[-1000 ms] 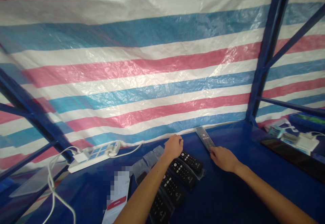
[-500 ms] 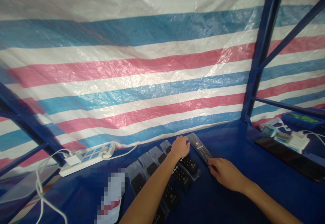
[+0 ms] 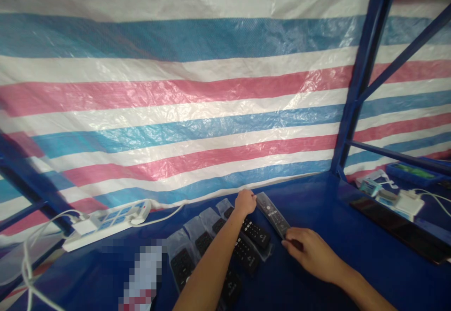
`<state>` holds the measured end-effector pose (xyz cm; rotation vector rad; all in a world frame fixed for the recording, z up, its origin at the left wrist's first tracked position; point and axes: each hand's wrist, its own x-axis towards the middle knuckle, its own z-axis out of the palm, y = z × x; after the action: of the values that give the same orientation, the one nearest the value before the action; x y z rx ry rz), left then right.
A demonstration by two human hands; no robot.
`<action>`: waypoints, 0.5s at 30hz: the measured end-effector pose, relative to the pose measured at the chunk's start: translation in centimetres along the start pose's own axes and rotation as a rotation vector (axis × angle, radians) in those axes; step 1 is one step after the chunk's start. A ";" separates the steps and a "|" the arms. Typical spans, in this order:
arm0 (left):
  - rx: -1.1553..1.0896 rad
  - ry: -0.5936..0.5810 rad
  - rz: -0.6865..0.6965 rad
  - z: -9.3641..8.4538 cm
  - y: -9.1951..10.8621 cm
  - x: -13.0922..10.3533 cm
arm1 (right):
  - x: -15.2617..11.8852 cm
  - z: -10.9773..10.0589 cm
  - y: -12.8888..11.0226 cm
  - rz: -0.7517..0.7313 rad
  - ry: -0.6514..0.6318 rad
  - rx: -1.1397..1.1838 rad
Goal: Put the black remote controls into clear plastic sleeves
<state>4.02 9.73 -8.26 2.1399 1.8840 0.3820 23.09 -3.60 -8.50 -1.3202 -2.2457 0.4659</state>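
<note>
A black remote control in a clear plastic sleeve lies slanted on the blue tabletop. My right hand is closed on its near end, thumb and fingers pinching the sleeve. At its far end, my left hand is curled closed beside the sleeve's left corner; whether its hidden fingertips grip the sleeve I cannot tell. Left of this remote, several more bagged remotes lie side by side in a slanted row, including a bagged remote just beneath my left wrist. My left forearm crosses the row and hides parts of them.
A white power strip with plugs and cables stands at the back left. Near the front left lies a pixelated item. To the right are a dark phone-like slab, white chargers and a blue tray. Striped sheeting hangs behind.
The view has shifted slightly, moving the scene a little left. My left hand's fingers look more tightly curled at the remote's far end. My right hand stays at the near end.
</note>
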 end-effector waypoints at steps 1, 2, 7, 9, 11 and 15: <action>-0.014 -0.003 -0.009 0.1 -0.1 0.2 | 0.0 -0.1 0.0 0.013 0.049 0.020; -0.028 -0.004 -0.015 0.3 -0.2 0.4 | 0.1 -0.2 0.1 0.026 0.095 0.038; -0.095 -0.012 -0.022 0.7 0.0 1.3 | 0.1 -0.5 0.5 0.052 0.166 0.058; -0.114 -0.021 -0.024 0.8 0.2 1.3 | 0.1 -0.4 0.7 0.057 0.153 0.043; -0.129 -0.026 -0.027 0.7 0.3 1.2 | 0.1 -0.3 0.8 0.063 0.140 0.031; -0.157 -0.016 -0.031 0.4 0.2 1.0 | 0.1 -0.5 0.7 0.074 0.127 0.018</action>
<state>4.51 10.67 -8.56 2.0040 1.8117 0.4884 23.81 -3.19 -8.44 -1.3877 -2.0912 0.4152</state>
